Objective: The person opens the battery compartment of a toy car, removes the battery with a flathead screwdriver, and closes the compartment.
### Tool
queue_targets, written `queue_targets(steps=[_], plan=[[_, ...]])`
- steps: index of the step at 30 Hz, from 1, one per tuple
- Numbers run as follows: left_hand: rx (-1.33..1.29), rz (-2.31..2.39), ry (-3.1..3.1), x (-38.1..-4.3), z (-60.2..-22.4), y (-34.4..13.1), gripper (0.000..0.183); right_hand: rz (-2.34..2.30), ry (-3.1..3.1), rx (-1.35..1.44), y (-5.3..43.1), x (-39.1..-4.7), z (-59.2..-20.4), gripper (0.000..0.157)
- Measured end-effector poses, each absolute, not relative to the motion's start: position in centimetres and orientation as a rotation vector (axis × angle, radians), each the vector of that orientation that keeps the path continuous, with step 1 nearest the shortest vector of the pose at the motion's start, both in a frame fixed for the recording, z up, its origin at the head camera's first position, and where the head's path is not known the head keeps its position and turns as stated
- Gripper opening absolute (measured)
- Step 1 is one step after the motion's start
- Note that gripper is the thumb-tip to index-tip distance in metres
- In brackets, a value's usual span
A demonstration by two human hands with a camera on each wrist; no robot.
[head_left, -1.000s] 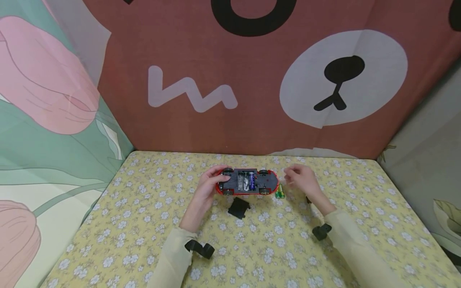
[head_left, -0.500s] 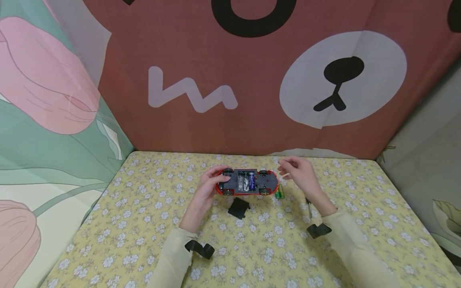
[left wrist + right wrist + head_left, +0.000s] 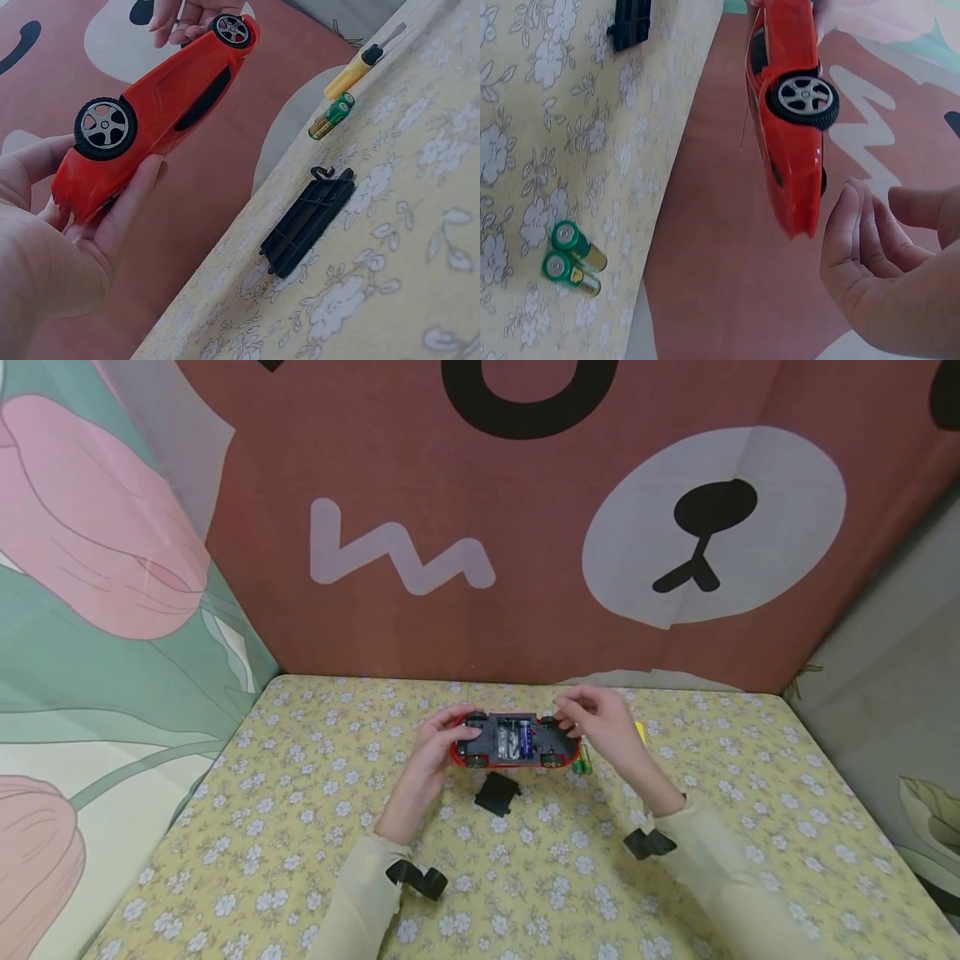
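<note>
My left hand (image 3: pixel 429 752) grips one end of a red toy car (image 3: pixel 487 745), held upside down above the table. The car's dark underside faces up, with its battery compartment uncovered. A blue-purple battery (image 3: pixel 526 740) lies inside, towards the right of that compartment. At the car's other end is my right hand (image 3: pixel 603 727), its fingers loosely bent. In the right wrist view nothing shows between its thumb and fingers, which stand apart from the red body. A black battery cover (image 3: pixel 497 793) lies on the table below the car.
Two green batteries (image 3: pixel 568 237) lie side by side on the flowered tablecloth (image 3: pixel 300 827). A yellow-handled screwdriver (image 3: pixel 351 76) lies beyond them, partly hidden by my right arm in the head view. A brown bear-print backdrop (image 3: pixel 420 635) rises behind the table.
My right hand has moved left, from beside the car to over its right end. The screwdriver's yellow handle has come into sight behind my right wrist. My left hand and the car have stayed put.
</note>
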State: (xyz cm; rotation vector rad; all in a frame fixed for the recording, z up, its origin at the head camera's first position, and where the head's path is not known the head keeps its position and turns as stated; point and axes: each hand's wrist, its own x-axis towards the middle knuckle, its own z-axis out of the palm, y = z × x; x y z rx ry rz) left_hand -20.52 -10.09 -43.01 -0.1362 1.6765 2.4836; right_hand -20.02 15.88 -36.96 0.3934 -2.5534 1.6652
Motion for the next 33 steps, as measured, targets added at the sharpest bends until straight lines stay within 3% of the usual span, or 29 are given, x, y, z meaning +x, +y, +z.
queue_targets(steps=[17, 33], plan=[[-0.137, 2.485, 1.689, -20.5, -43.0, -10.0, 0.036, 1.516, -2.659, 0.478, 13.9, -19.8, -37.1, 0.018], [-0.111, 2.448, 1.702, -20.6, -43.3, -10.0, 0.047, 1.173, -2.651, 0.552, 13.2, -19.8, -38.1, 0.014]])
